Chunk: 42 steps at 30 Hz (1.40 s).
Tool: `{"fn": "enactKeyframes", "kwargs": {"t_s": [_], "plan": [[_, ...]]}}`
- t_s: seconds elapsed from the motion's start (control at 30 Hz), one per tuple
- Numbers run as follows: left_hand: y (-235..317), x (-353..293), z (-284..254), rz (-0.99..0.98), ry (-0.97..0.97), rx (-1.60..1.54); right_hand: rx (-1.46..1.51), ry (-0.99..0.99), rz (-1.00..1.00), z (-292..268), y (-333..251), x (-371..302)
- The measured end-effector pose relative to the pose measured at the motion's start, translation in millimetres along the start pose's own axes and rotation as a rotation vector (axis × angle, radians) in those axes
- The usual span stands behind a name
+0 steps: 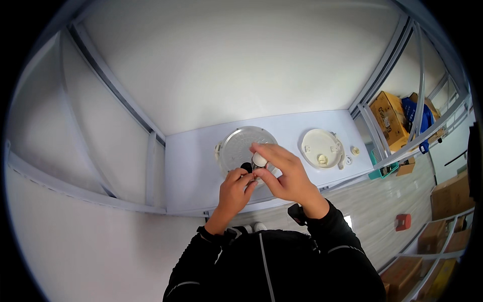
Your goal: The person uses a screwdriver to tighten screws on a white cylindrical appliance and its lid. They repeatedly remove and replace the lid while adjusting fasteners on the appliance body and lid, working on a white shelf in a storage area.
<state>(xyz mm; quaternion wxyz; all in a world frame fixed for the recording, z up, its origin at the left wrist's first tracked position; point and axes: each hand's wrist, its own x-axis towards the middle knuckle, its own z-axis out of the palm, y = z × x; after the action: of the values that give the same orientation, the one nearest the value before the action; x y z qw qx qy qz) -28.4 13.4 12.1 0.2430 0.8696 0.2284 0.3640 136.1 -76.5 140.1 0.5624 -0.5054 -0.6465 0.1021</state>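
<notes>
A small cylinder with a rounded white top (259, 160) is held by my right hand (288, 173), its thumb and fingers closed round the sides. Close against it, my left hand (234, 191) has its fingertips pinched together at the cylinder's lower end; what they grip is partly hidden. Just beyond the left fingertips shows a small black round piece (246, 166), and I cannot tell whether it is held. Both hands are over the near part of a round silver metal disc (241, 143) with a pale rim, lying on the white table (188, 166).
Right of the disc lies a round white plastic housing (314, 138) with small fittings inside. Small pale parts (355, 150) sit beside it. A grey metal frame (121, 90) borders the table. Boxes (390, 121), a green basket (376, 173) and a red stool (403, 222) stand to the right.
</notes>
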Motion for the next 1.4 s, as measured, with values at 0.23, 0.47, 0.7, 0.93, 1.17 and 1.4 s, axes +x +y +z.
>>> {"fn": "enactKeyframes", "kwargs": {"t_s": [0.23, 0.47, 0.7, 0.93, 1.17, 1.4], "plan": [[4, 2, -5, -0.024, -0.031, 0.004, -0.244, 0.057, -0.154, -3, 9, 1], [2, 5, -8, -0.026, -0.046, 0.011, -0.108, 0.056, -0.117, 7, 14, 1], [4, 5, -9, -0.078, -0.083, 0.001, -0.286, -0.004, -0.080, -1, 9, -4], [1, 4, -6, -0.068, -0.055, -0.005, -0.126, 0.024, -0.146, 6, 5, 3], [6, 4, -7, -0.066, -0.059, 0.005, -0.269, 0.046, -0.123, -5, 10, -4], [3, 2, -4, -0.061, -0.020, -0.009, -0.039, -0.001, -0.167, -3, 11, 1]]}}
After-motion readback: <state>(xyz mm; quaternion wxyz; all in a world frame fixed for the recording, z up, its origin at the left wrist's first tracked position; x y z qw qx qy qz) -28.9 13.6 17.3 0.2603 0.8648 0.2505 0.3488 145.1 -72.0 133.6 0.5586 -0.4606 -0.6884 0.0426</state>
